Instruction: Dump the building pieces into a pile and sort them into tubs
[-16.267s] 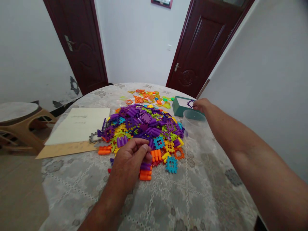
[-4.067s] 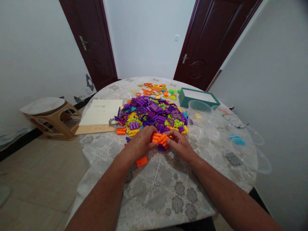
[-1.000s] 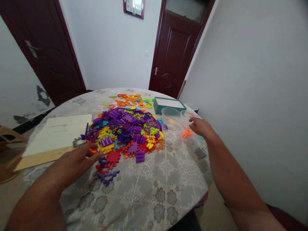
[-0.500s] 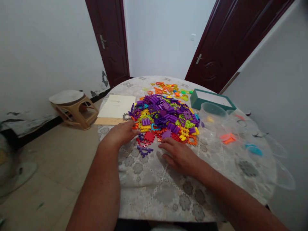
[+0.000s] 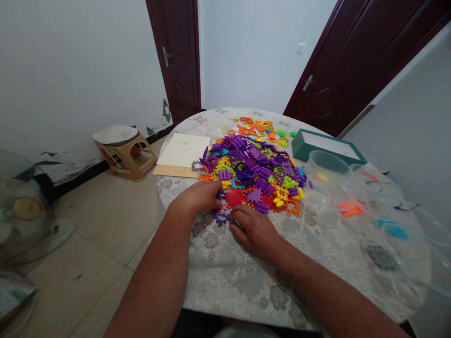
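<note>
A heap of plastic building pieces (image 5: 248, 159), mostly purple with yellow, green, blue, orange and red ones, lies on the table. My left hand (image 5: 204, 195) is at its near left edge, fingers bent inward by small purple and red pieces; what they pinch is hidden. Just right of it, my right hand (image 5: 255, 230) rests low over the cloth with curled fingers. Its fingertips meet the near edge of a red toothed piece (image 5: 233, 197) and a small purple frame piece (image 5: 221, 218); anything inside them is out of sight.
Clear plastic tubs (image 5: 326, 171) stand on the right, some with orange, yellow or blue pieces. A green box (image 5: 327, 146) sits behind them. Paper sheets (image 5: 186, 149) lie at the left. Orange pieces (image 5: 255, 126) are scattered at the back. A stool (image 5: 123, 150) and a fan (image 5: 26, 211) are on the floor.
My view has turned a little left. Both hands have come closer together at the near edge of the heap; the right hand's fingers are more curled than before.
</note>
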Available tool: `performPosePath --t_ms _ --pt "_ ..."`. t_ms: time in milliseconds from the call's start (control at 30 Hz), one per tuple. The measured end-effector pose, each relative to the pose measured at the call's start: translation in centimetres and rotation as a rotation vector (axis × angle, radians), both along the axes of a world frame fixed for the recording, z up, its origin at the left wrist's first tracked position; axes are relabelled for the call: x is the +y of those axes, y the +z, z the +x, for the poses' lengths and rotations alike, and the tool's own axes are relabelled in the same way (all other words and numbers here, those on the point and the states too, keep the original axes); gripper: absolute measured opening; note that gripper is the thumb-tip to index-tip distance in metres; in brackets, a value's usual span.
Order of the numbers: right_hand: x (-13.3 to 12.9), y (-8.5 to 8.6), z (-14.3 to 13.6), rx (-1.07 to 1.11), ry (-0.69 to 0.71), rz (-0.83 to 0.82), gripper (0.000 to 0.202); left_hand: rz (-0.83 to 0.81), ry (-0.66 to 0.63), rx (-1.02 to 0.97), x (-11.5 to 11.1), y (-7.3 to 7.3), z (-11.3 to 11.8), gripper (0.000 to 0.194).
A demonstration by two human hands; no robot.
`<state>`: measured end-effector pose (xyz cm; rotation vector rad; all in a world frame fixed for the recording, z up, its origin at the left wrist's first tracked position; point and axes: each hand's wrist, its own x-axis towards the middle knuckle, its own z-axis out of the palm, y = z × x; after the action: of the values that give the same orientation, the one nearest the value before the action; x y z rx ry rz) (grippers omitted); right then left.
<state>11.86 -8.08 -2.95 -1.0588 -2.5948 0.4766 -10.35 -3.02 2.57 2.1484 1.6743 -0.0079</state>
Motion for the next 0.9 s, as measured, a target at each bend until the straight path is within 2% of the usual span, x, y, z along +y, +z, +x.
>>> performPosePath --t_ms 167,300,533,700,900 --pt "-0.3 -0.1 -0.3 -0.038 -0.078 0.019 0.027 0.051 -0.086 0.015 0.0 -1.2 1.5 0.034" --pt "-0.3 0.1 -0.7 -0.103 -0.103 0.004 0.023 0.077 -0.127 -0.003 0.2 -1.8 2.0 0.031" --pt "-0.2 0.1 -0.3 -0.063 -0.120 -0.034 0.013 0.099 -0.118 -0.014 0.3 -1.7 2.2 0.024" --pt "-0.4 0.0 0.3 0.001 -0.114 -0.076 0.029 0.156 -0.131 0.008 0.3 -1.7 2.6 0.019" --pt "-0.9 0.2 0.7 -0.034 -0.133 -0.069 0.025 0.133 -0.140 0.037 0.1 -1.3 3.1 0.017"
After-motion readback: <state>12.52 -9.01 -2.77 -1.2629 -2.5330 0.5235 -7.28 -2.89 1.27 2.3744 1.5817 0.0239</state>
